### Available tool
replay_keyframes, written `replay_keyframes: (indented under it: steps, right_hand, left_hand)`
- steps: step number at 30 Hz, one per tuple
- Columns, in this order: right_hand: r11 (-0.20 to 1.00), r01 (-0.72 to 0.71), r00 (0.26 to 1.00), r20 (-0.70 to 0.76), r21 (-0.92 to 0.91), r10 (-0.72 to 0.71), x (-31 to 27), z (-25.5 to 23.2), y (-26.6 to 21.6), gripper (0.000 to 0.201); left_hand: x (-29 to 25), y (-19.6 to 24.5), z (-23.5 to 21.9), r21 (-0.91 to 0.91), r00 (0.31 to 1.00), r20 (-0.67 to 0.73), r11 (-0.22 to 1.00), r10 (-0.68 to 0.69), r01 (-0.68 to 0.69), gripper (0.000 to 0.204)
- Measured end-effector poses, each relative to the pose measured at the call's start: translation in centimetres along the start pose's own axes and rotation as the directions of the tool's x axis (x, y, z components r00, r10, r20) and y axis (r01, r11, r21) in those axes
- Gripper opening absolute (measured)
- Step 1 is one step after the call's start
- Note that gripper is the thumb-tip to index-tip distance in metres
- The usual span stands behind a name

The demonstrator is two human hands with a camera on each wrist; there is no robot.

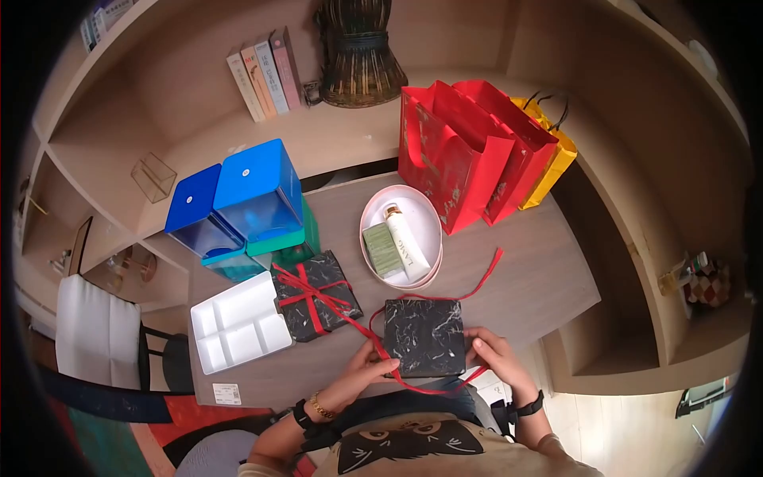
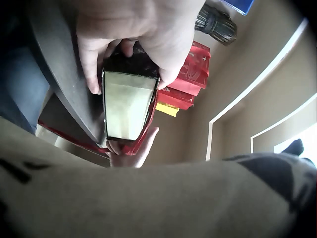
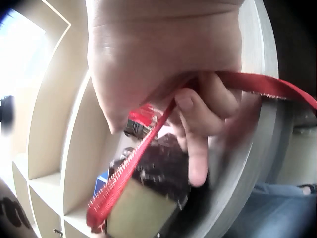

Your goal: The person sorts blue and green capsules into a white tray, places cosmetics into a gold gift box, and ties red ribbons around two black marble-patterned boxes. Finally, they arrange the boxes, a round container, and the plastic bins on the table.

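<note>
A flat square box (image 1: 424, 337) with a black marbled top is at the table's front edge. Its pale side (image 2: 128, 106) shows in the left wrist view. My left hand (image 1: 369, 370) grips the box's left side, thumb near the top corner. A red ribbon (image 1: 433, 390) trails behind the box, past the left hand and across its front. Curled fingers of my right hand (image 1: 494, 356) hold that ribbon (image 3: 131, 171) at the box's right side, one finger stretched along the box. Left of it lies a similar black box (image 1: 316, 296) tied with a red bow.
A white divided tray (image 1: 256, 312) lies at the left. Behind stand blue boxes (image 1: 258, 191) on green ones. A round pink-rimmed box (image 1: 425, 219) holds a white tube and a green box. Red bags (image 1: 461, 159) and a yellow bag (image 1: 548, 179) stand at the back right.
</note>
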State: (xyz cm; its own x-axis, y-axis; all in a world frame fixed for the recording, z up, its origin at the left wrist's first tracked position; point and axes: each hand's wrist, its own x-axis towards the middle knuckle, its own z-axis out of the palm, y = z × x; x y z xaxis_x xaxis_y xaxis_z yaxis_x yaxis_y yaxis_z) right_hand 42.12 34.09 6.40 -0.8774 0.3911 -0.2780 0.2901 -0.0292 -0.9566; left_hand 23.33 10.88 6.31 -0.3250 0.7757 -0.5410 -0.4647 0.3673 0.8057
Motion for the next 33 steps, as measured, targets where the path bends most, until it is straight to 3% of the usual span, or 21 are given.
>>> replay_keyframes:
  steps: [4,6,8,9,11,12,15,16,19,22,25,28,31,33]
  right_hand:
    - [0.994,-0.106,0.955,0.282,0.029,0.094,-1.7,-2.8,-1.5,0.036]
    - [0.995,-0.074,0.893,0.439,-0.061,0.093,-1.8,-4.3,-1.3,0.028]
    - [0.997,-0.051,0.844,0.532,-0.055,0.072,-1.9,-5.1,-1.5,0.016]
    - [0.996,-0.065,0.881,0.473,0.053,0.033,-1.9,-4.8,-1.3,0.015]
    - [0.962,-0.067,0.942,0.333,0.266,-0.026,-1.6,-4.1,-0.7,0.013]
    - [0.966,-0.013,0.962,0.267,0.259,-0.059,-1.0,-4.0,-0.5,0.013]
    - [0.968,0.020,1.000,0.002,0.249,-0.021,0.6,-2.5,-0.7,0.015]
    - [0.976,0.074,0.997,-0.008,0.207,-0.074,1.2,-2.2,-0.3,0.015]
    - [1.000,0.015,0.999,-0.048,0.021,-0.014,2.0,-1.6,0.8,0.015]
    - [1.000,-0.009,0.997,-0.077,-0.028,0.007,2.1,-0.7,0.7,0.019]
    - [0.979,0.047,0.993,-0.098,-0.196,-0.068,2.5,0.1,1.7,0.026]
    - [0.979,0.042,0.986,-0.150,-0.197,-0.073,2.7,1.5,1.9,0.034]
    - [0.945,-0.240,0.966,-0.042,0.221,0.255,2.4,1.9,1.1,0.037]
    - [0.898,-0.290,0.954,0.030,0.330,0.297,2.2,1.8,1.1,0.038]
  left_hand:
    - [-1.3,0.4,-0.1,0.035,0.999,0.050,0.999,-0.021,0.020,0.045]
    - [-1.1,-1.0,-0.6,-0.001,0.990,0.096,0.994,-0.105,0.105,0.042]
    - [-1.3,-1.3,-0.5,0.117,0.995,0.044,0.989,-0.093,0.088,0.037]
    - [-1.4,-1.3,-0.4,0.176,0.996,0.017,0.981,-0.085,0.080,0.039]
    - [-1.3,-1.2,-0.7,0.432,0.996,-0.052,0.901,0.066,-0.037,0.039]
    - [-1.3,-1.2,-0.8,0.552,0.987,-0.070,0.829,0.148,-0.085,0.041]
    - [-1.3,-1.2,-1.1,0.386,0.954,-0.188,0.911,0.233,-0.147,0.043]
    - [-1.2,-1.8,-1.7,0.363,0.953,-0.186,0.918,0.238,-0.158,0.041]
    - [-1.9,-2.4,-2.0,0.308,0.956,-0.204,0.941,0.212,-0.143,0.034]
    - [-2.0,-3.6,-1.7,0.275,0.961,-0.186,0.949,0.207,-0.151,0.023]
    - [-1.8,-3.0,-0.8,0.412,0.905,-0.183,0.866,0.384,-0.284,0.029]
    - [-0.5,-4.7,-0.6,0.486,0.849,-0.125,0.778,0.513,-0.398,0.047]
    - [0.0,-4.7,-0.2,0.129,0.892,-0.178,0.908,0.416,-0.398,0.055]
    - [0.1,-4.6,-0.4,0.017,0.923,-0.182,0.939,0.340,-0.343,0.057]
